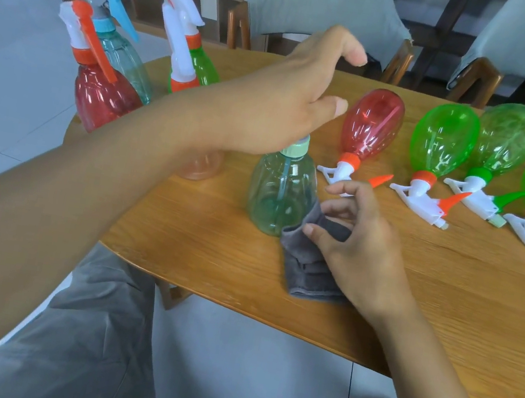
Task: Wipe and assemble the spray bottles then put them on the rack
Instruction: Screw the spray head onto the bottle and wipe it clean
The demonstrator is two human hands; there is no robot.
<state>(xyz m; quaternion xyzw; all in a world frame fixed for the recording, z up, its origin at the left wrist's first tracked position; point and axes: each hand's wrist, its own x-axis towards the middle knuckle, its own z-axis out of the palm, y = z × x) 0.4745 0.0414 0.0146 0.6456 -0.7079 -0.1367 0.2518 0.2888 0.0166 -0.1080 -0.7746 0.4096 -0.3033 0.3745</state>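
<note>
Left hand open above teal bottle cap, right hand pinching grey cloth against bottle's side, wooden table, chairs behind

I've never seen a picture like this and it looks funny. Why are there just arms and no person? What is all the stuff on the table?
The camera sits on the person's head and looks down, so you see only their own arms and lap. That is the one picture, taken from up there.

The left hand reaches over a teal bottle standing on the wooden table, fingers relaxed and holding nothing. The right hand pinches a grey cloth against that bottle's side to wipe it.

Along the back, one red bottle and three green ones lie on their sides with sprayers on. At the far left, more bottles stand upright with their sprayers on top. Chairs with grey cushions stand behind the table.
</note>
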